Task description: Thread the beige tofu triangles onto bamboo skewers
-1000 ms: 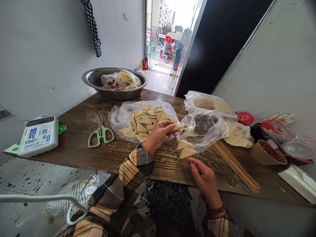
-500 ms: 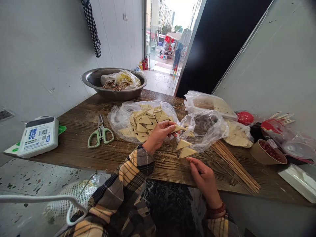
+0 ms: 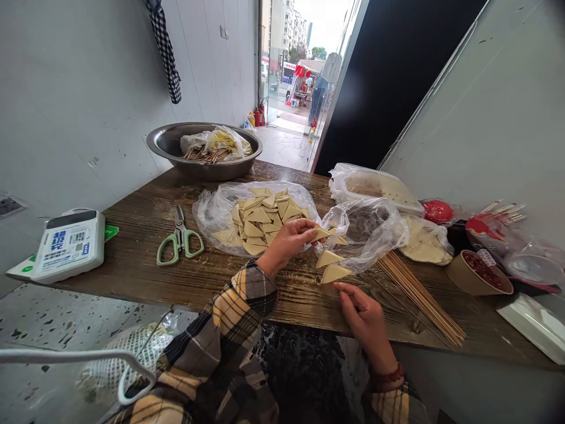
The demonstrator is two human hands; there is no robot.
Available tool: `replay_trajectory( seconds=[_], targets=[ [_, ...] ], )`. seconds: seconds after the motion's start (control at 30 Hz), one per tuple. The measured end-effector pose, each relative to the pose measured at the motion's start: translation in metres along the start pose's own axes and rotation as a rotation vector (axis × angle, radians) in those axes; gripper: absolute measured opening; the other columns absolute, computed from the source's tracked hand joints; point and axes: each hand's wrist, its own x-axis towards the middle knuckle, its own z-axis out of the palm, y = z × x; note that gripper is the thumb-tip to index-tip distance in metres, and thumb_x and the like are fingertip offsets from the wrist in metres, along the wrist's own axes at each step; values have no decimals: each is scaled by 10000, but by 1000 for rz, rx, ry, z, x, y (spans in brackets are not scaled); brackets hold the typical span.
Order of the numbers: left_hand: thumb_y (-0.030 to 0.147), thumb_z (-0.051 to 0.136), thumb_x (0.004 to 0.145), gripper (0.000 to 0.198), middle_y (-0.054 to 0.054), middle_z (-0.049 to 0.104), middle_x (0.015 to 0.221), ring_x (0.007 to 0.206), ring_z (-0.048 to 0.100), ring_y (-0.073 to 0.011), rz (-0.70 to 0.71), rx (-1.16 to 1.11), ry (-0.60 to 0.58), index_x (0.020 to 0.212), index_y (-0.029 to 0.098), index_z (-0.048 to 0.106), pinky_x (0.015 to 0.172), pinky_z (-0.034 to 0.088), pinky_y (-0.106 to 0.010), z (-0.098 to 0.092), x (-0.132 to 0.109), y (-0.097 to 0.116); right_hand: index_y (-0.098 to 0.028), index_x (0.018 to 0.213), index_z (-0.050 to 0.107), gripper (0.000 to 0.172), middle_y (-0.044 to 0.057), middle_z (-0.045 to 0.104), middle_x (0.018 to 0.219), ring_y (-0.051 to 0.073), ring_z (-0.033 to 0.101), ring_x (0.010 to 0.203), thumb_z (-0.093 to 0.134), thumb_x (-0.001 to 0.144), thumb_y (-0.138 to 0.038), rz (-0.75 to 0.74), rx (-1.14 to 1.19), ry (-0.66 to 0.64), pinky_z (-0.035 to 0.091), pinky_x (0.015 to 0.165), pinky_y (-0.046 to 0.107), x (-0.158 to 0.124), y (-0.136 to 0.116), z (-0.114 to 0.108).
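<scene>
My left hand (image 3: 293,238) pinches a pale triangular tofu slice (image 3: 321,234) at the upper end of a thin skewer. My right hand (image 3: 362,312) grips the lower end of that wooden skewer (image 3: 338,287) over the table's front edge. Two tofu triangles (image 3: 335,272) are threaded on it between my hands. Just beyond my left hand, a pile of tofu triangles (image 3: 260,221) lies on a spread clear plastic bag (image 3: 209,212). Another crumpled clear bag (image 3: 371,227) sits behind the skewer.
Green-handled scissors (image 3: 179,238) lie left of the pile. A steel basin (image 3: 161,144) holding bagged skewers stands at the back. Bare skewers (image 3: 424,300) lie to the right, beside a paper bowl (image 3: 468,277) of red food. A white package (image 3: 68,247) is at the left end.
The slice in my left hand has turned and shifted slightly at the skewer's upper end. My right hand and the two threaded triangles stay nearly still.
</scene>
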Motion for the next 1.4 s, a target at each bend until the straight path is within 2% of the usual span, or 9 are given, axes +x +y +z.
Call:
replay_trajectory(
  seconds=[0.4, 0.63, 0.77, 0.9, 1.13, 1.3, 1.4],
  targets=[
    [404, 651, 778, 311, -76, 695, 796, 619, 500, -87, -20, 29, -157, 836, 99, 641, 619, 378, -229, -3, -4, 3, -208, 1060, 711, 278, 73, 741, 1038, 209, 703, 889, 527, 913, -356, 55, 45, -18, 560, 721, 278, -2, 3, -1],
    [452, 682, 730, 386, -26, 628, 714, 620, 450, -86, -23, 98, -52, 864, 91, 685, 593, 320, -225, 2, -5, 3, -213, 1047, 714, 271, 59, 744, 1019, 198, 701, 870, 526, 912, -353, 60, 44, 5, 556, 731, 271, -1, 3, -1],
    [459, 660, 748, 449, -8, 581, 678, 609, 402, -84, -13, 146, -29, 979, 78, 710, 579, 290, -232, 3, -5, 1, -208, 1040, 718, 274, 59, 750, 986, 201, 704, 862, 529, 908, -355, 58, 34, 11, 562, 756, 286, 0, 2, -1],
    [466, 643, 761, 486, 5, 542, 646, 590, 363, -80, -24, 150, -34, 1036, 69, 703, 559, 264, -234, 4, -4, -3, -205, 1031, 720, 271, 61, 750, 984, 206, 706, 871, 534, 903, -355, 52, 43, 17, 565, 779, 300, 0, 2, 0],
    [475, 654, 752, 479, -3, 551, 665, 604, 382, -87, -41, 119, -55, 1019, 81, 712, 565, 277, -232, 5, -5, -5, -210, 1039, 720, 270, 61, 747, 1014, 204, 704, 908, 541, 899, -355, 75, 67, 8, 561, 793, 292, -1, 4, 0],
    [476, 657, 751, 470, 4, 518, 632, 591, 385, -85, -61, 98, -83, 994, 77, 710, 553, 275, -230, 6, -7, -2, -205, 1069, 716, 295, 76, 745, 1008, 203, 704, 833, 540, 901, -372, 100, 55, -4, 562, 703, 279, -2, 4, -1],
    [477, 665, 745, 475, 7, 509, 625, 580, 385, -81, -70, 78, -91, 986, 69, 705, 548, 278, -229, 7, -7, -2, -203, 1062, 718, 289, 79, 739, 1038, 210, 700, 875, 546, 899, -370, 87, 59, 4, 560, 728, 283, -2, 3, -1]
  ],
)
